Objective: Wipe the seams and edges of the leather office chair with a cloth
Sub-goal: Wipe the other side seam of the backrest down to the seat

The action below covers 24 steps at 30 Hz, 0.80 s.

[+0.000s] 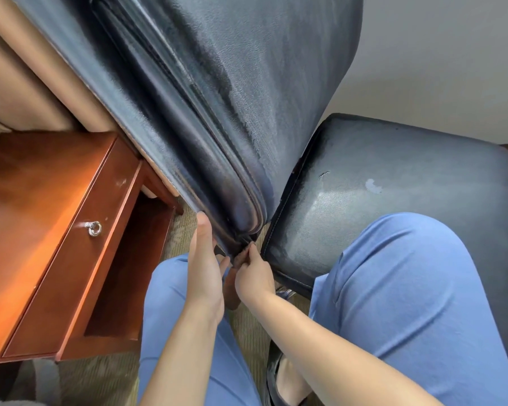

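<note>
1. Black leather backrest point(217, 112): lower corner sits between your hands, beside seat point(379, 194).
2. Left hand point(203, 268) flat, bracing edge; right hand point(251, 273) fingers pinch seam. Cloth not visible.
3. Follow the piping slowly.

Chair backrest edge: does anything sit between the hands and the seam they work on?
Nothing visible does. The left hand rests on the backrest edge, and the right hand pinches at its bottom corner. No cloth is visible.
</note>
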Motion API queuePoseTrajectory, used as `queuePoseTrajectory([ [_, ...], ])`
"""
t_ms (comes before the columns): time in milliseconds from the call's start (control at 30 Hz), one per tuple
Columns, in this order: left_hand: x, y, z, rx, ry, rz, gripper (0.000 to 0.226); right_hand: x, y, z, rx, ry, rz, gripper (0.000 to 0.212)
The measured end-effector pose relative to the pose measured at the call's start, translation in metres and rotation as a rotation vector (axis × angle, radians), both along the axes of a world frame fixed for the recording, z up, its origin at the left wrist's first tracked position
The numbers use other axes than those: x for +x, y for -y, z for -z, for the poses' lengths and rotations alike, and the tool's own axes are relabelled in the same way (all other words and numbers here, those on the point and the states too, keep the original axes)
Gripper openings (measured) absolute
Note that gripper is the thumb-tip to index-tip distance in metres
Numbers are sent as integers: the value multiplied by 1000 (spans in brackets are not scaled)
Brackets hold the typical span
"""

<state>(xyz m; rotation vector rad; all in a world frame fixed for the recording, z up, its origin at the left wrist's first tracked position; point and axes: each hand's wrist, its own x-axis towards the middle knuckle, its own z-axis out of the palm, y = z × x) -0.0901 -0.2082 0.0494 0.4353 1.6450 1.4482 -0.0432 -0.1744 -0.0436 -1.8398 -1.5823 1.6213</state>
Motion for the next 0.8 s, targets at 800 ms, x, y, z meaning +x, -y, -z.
queuePoseTrajectory([
  [800, 6, 13, -35, 28, 1, -65, 29, 18, -4, -54, -96, -426, 186, 35],
])
